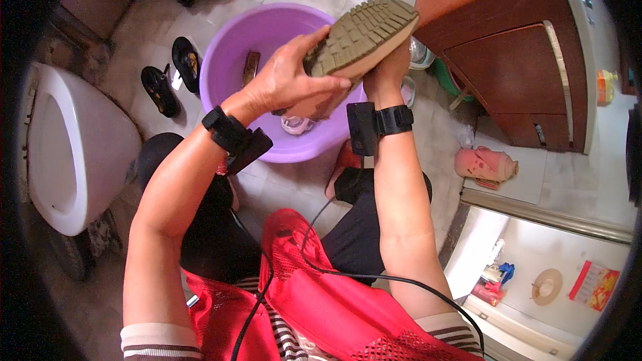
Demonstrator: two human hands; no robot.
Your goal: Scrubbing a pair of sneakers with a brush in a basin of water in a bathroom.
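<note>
A shoe (368,35) with a ridged olive-brown sole and pale sides is held up over a purple plastic basin (225,40), its sole turned towards me. My left hand (296,72) grips the heel end, thumb on the near side and fingers at the far edge. Behind the toe end is my right hand (386,72), its fingers mostly hidden by the shoe, so its exact hold does not show. A brown block-like thing (251,67) lies inside the basin, with a whitish object (297,125) near the basin's near wall, partly hidden by the shoe.
Black shoes (160,91) stand left of the basin, near a white toilet (80,150). A reddish-brown wooden cabinet (506,65) rises at the right. A pink thermos flask (484,164) lies near a doorway threshold. A black cable (371,276) crosses my red vest.
</note>
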